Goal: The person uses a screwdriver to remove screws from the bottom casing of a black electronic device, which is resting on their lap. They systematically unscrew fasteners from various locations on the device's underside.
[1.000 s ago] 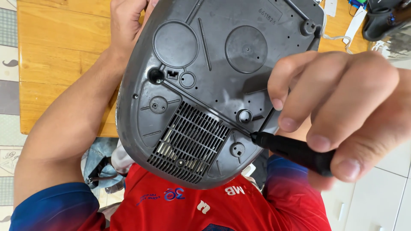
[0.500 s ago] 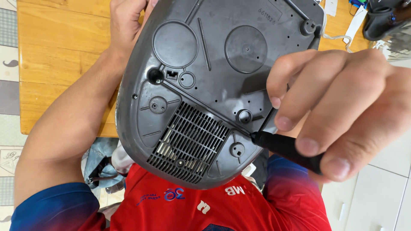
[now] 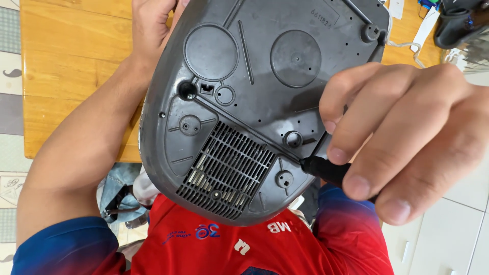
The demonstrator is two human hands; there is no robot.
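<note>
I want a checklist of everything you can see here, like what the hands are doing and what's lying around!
Surface: wooden table, bare where it shows.
Job's things: grey plastic appliance base, underside up, leaning against the red shirt; vent grille at its lower part; black screwdriver, tip at the base's right edge.
Clutter: dark object at the table's far right, kind unclear.
Hands: left hand grips the base's far rim; right hand pinches the screwdriver.
Cables: white cord near the top right.
Surroundings: patterned floor mat on the left; white cabinet fronts on the right.
</note>
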